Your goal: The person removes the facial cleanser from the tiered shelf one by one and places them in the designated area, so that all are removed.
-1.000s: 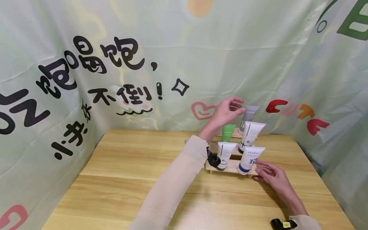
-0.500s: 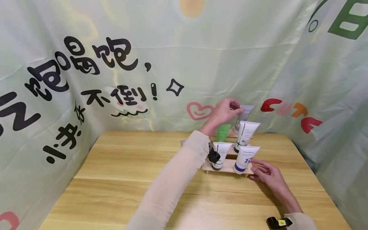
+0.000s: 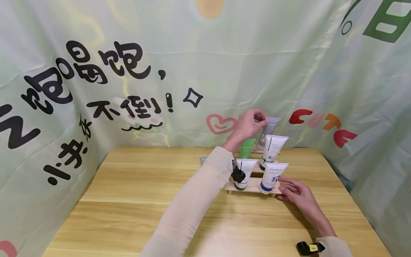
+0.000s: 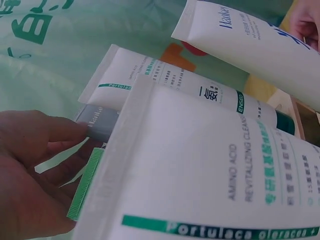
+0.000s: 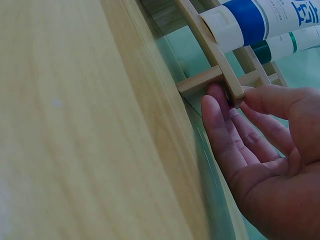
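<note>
A grey squeeze tube [image 3: 268, 134] stands cap-down on the top tier of a stepped wooden display rack [image 3: 253, 185]. My left hand [image 3: 246, 124] pinches the upper side edge of that tube, thumb and fingers at its flat end. Beside it stands a green tube [image 3: 247, 148], partly covered by my left wrist. A white tube with green lettering [image 3: 275, 148] is on the middle tier. On the lowest tier are another white tube [image 3: 246, 166] and a blue-banded white tube [image 3: 272, 178]. My right hand [image 5: 270, 145] grips the right end of the lowest tier, fingers curled underneath.
The rack stands on a wooden table [image 3: 128, 200], close to the back. A printed cloth [image 3: 179, 53] hangs behind and along both sides. A flat greyish thing [image 3: 203, 160] shows partly behind my left sleeve [image 3: 192, 200].
The head view has turned slightly right, so the scene slides left. My left fingers have closed in on the grey tube's edge. My right hand stays at the rack's end.
</note>
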The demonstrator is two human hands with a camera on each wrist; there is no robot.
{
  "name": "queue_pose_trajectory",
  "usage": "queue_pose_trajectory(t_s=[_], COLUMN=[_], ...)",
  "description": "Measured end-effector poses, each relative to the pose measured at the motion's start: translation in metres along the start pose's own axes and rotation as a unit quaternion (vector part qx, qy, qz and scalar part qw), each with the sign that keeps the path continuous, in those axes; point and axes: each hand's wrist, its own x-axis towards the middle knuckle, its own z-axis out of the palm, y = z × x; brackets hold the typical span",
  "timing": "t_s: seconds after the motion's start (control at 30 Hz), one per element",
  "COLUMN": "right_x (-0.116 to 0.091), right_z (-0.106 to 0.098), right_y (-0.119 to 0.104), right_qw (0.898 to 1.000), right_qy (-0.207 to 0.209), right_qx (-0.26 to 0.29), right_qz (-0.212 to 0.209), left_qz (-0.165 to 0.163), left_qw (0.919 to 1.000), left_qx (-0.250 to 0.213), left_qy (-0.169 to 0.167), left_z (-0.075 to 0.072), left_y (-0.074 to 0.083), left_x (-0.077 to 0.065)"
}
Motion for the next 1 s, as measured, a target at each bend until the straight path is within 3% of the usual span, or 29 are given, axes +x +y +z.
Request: queue_pose_trajectory(t_s=[0.2, 0.33, 0.6, 0.73, 0.9, 1.0], right_x=[0.001, 0.001, -0.001, -0.002, -0.002, -0.001], right_z=[0.000, -0.001, -0.002, -0.002, -0.003, -0.002], right_y=[0.001, 0.001, 0.002, 0.001, 0.001, 0.002], right_qw=[1.000, 1.000, 1.000, 1.000, 1.000, 1.000], right_qy=[-0.003, -0.003, -0.008, -0.010, -0.011, -0.010], right_qx=[0.003, 0.006, 0.005, 0.012, 0.006, -0.001], right_qz=[-0.004, -0.009, -0.011, -0.011, -0.006, -0.004], left_qz=[0.023, 0.029, 0.036, 0.048, 0.067, 0.071], left_qw=[0.9983, 0.9947, 0.9814, 0.9800, 0.9699, 0.9661], left_qx=[-0.035, -0.082, -0.173, -0.182, -0.232, -0.246], left_qy=[0.041, 0.055, 0.077, 0.065, 0.033, 0.032], left_z=[-0.009, -0.020, -0.047, -0.057, -0.065, -0.068], left_y=[0.000, -0.001, -0.010, -0.017, -0.023, -0.026], left_x=[-0.001, -0.002, -0.013, -0.021, -0.031, -0.036])
